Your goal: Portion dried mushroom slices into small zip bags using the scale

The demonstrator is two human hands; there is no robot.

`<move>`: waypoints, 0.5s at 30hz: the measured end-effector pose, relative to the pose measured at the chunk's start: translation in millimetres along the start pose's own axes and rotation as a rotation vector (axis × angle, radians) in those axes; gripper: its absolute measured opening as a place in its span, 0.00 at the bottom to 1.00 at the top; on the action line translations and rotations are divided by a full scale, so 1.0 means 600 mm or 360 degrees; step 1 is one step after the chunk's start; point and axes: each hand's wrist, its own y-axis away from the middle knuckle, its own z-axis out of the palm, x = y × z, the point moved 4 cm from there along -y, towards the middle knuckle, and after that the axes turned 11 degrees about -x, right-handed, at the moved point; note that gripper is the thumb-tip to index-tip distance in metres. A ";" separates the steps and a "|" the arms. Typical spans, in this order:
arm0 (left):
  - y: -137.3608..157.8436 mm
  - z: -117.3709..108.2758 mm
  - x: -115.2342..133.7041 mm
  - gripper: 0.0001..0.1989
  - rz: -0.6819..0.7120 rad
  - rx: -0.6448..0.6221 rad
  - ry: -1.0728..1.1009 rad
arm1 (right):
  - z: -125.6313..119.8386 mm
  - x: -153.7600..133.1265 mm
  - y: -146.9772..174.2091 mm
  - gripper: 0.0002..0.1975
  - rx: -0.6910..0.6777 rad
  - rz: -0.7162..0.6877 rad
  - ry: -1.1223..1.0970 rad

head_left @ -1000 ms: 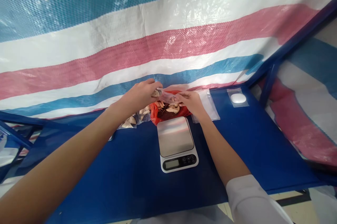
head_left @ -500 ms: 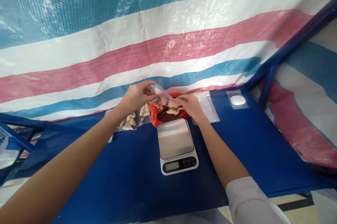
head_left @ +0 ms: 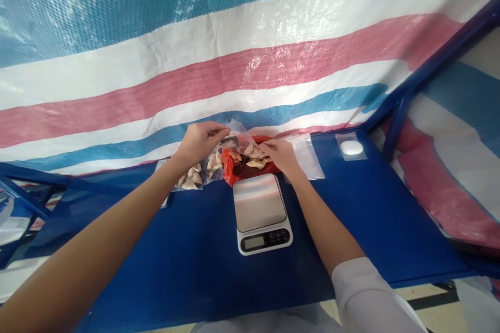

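My left hand (head_left: 200, 141) pinches the upper edge of a clear plastic bag (head_left: 239, 131) at the back of the blue table. My right hand (head_left: 282, 155) is closed at the fingertips beside that bag, over an open red plastic bag (head_left: 231, 175); what the fingertips hold is hidden. Pale and brown dried pieces (head_left: 255, 164) lie in the red bag. Just in front of it stands a kitchen scale (head_left: 260, 205) with a bare metal plate. Left of the red bag are clear bags of pale pieces (head_left: 191, 177), partly behind my left wrist.
Flat clear bags (head_left: 310, 158) lie right of my right hand. Farther right, a white oval object (head_left: 351, 147) rests on a small clear bag. A striped tarp (head_left: 219, 72) rises behind the blue table (head_left: 187, 260), with a blue metal frame (head_left: 396, 124) at the right.
My left hand has shifted slightly left, still pinching the clear bag. My right hand stays over the red bag. The view has tilted slightly.
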 end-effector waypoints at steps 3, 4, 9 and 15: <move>-0.002 -0.002 0.008 0.20 0.0091 0.0021 -0.0048 | 0.009 0.000 -0.001 0.14 -0.0101 -0.0022 -0.0168; -0.003 -0.003 0.009 0.20 0.0115 0.0014 -0.0050 | 0.012 0.002 -0.001 0.14 -0.0132 -0.0024 -0.0227; 0.003 -0.004 0.003 0.22 0.0154 -0.0043 -0.0066 | 0.015 0.012 -0.004 0.11 -0.0092 0.0048 -0.0424; 0.016 -0.010 -0.029 0.24 0.0033 -0.0223 -0.0123 | 0.013 0.013 -0.005 0.10 0.0040 0.0062 -0.0532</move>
